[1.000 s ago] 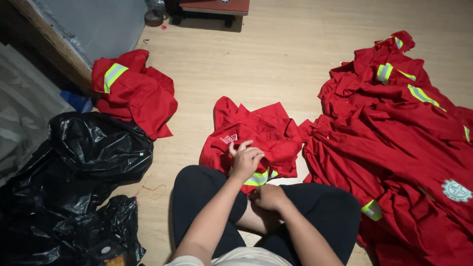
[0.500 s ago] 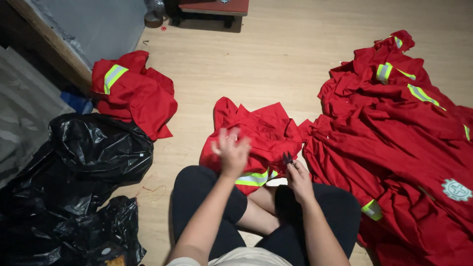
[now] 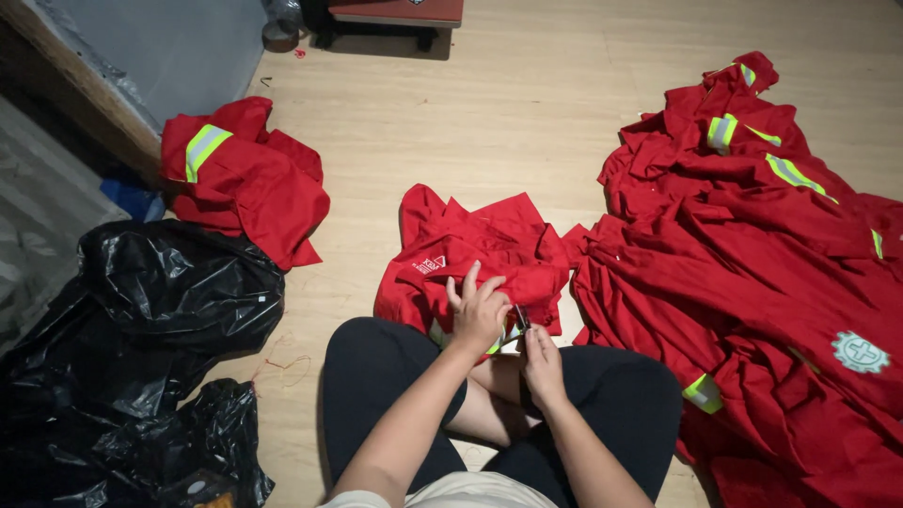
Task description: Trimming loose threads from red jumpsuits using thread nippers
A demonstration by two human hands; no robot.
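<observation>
Noted to the right: a large heap of red work garments (image 3: 752,273) with reflective yellow stripes, spread over the wooden floor (image 3: 527,122), near the knee, plausibly a stock within reach. Noted to the left: crumpled black plastic bags (image 3: 141,348), and beyond them a smaller bundle of red garments (image 3: 240,183), well apart from the heap, suggesting a separate lot. Found in the middle, just ahead of the crossed legs and partly over the lap: a single red garment (image 3: 480,259), bunched, white print facing up, hem drawn toward the body, apparently for close work. Left hand (image 3: 478,310) laid on the garment's near edge, fingers spread fairly wide, pressing the cloth flat. Right hand (image 3: 543,362) just beside it, fingers narrowed around a small dark tool (image 3: 520,320) at the hem; kind of tool too small to tell.
</observation>
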